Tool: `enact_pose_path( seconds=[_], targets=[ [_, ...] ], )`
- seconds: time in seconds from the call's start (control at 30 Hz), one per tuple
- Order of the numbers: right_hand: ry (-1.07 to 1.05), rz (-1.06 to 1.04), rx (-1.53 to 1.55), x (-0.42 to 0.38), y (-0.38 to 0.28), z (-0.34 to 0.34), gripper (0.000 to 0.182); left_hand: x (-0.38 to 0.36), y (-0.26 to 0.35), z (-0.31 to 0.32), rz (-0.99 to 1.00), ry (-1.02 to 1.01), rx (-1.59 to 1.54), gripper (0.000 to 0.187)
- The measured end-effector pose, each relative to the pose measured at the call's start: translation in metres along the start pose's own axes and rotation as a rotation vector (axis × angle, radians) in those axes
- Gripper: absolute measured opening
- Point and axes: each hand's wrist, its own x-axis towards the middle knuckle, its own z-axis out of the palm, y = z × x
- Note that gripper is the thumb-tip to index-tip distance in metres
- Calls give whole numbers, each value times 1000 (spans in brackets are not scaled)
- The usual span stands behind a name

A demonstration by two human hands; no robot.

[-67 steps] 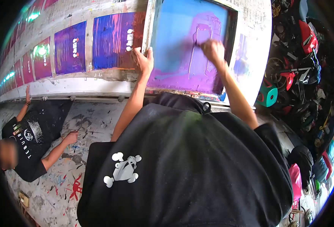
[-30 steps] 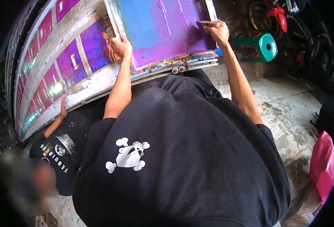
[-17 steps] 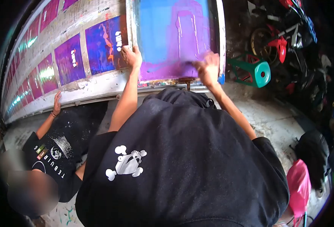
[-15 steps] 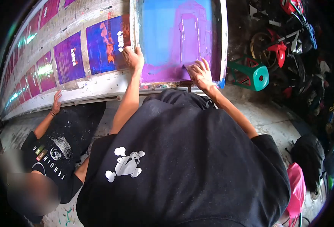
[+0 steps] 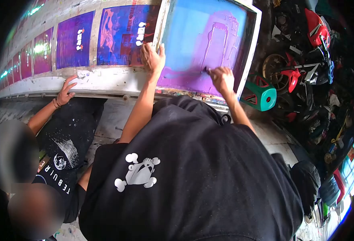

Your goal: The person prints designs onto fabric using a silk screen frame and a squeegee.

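Note:
A wooden-framed printing screen (image 5: 250, 38) lies on the long table, its mesh blue at the upper left and smeared with purple ink (image 5: 215, 48) toward the right and near side. My left hand (image 5: 153, 59) is closed on the frame's left rail, thumb up along it. Over the near part of the mesh, my right hand (image 5: 223, 80) has its fingers curled round a squeegee (image 5: 204, 70). Only a dark end of it shows; the hand covers the rest.
Printed blue and purple sheets (image 5: 76, 40) lie in a row along the table (image 5: 116, 82). At the left, a co-worker's hand (image 5: 65, 93) touches the table edge. A green stool (image 5: 261, 96) and a red motorcycle (image 5: 316, 28) stand to the right.
The view has shifted, so the screen appears farther right. My right hand's fingers, more spread before, are now curled tighter round the squeegee. My left hand stays on the frame.

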Motion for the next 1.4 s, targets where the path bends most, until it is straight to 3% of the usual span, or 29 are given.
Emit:
enact_pose_path(
  seconds=[0.07, 0.13, 0.17, 0.2, 0.27, 0.33, 0.37, 0.4, 0.53, 0.63, 0.7, 0.73, 0.77, 0.87, 0.97, 1.03, 1.1, 1.27, 1.3, 1.4],
  targets=[
    [8, 52, 18, -24, -13, -3, 7, 0, -3, 5, -26, 5, -12, 43],
    [-5, 153, 57, -27, -5, -9, 17, 3, -4, 5, -129, 17, -91, 42],
    [156, 158, -82, -20, -5, -18, 19, 5, -13, 5, -75, 22, -52, 43],
    [164, 335, 35, -14, -6, -24, 19, 15, -21, -3, -73, -3, -29, 43],
    [226, 504, 77, -18, 35, -23, 21, 23, -29, -5, -50, -27, 15, 42],
    [168, 448, 241, -38, 86, -16, 26, 20, -28, -1, -34, -23, 9, 42],
    [64, 995, 737, -36, 78, -24, 29, 24, -28, -1, -30, -7, 11, 42],
    [106, 980, 955, -30, 69, -28, 34, 29, -28, -2, -57, -41, 39, 43],
    [152, 854, 1090, -19, 66, -30, 29, 27, -23, 14, -79, -23, 129, 43],
    [126, 867, 913, -21, 92, -66, 31, 14, 11, 14, -84, 31, 64, 37],
    [100, 823, 957, -25, 125, -111, 31, -11, 82, -3, -130, 8, 99, 38],
    [92, 689, 896, -37, 159, -129, 32, -24, 106, 11, -122, 42, 67, 39],
    [109, 812, 975, -41, 184, -156, 33, -39, 133, 26, -117, 66, 30, 40],
    [66, 773, 854, -70, 274, -216, 31, -83, 214, 63, -227, -37, -208, 43],
    [72, 766, 841, -90, 314, -271, 31, -114, 268, 89, -184, 1, -258, 41],
    [58, 765, 817, -107, 336, -301, 32, -131, 307, 98, -273, -95, -324, 42],
    [81, 775, 780, -110, 351, -324, 32, -134, 339, 102, -226, -32, -319, 41],
    [162, 829, 836, -102, 388, -321, 32, -120, 360, 126, -212, 24, -310, 37],
    [180, 828, 855, -95, 393, -323, 33, -109, 381, 106, -286, -35, -398, 35],
    [140, 821, 741, -57, 404, -328, 34, -78, 383, 120, -239, 34, -339, 36]
  ],
)
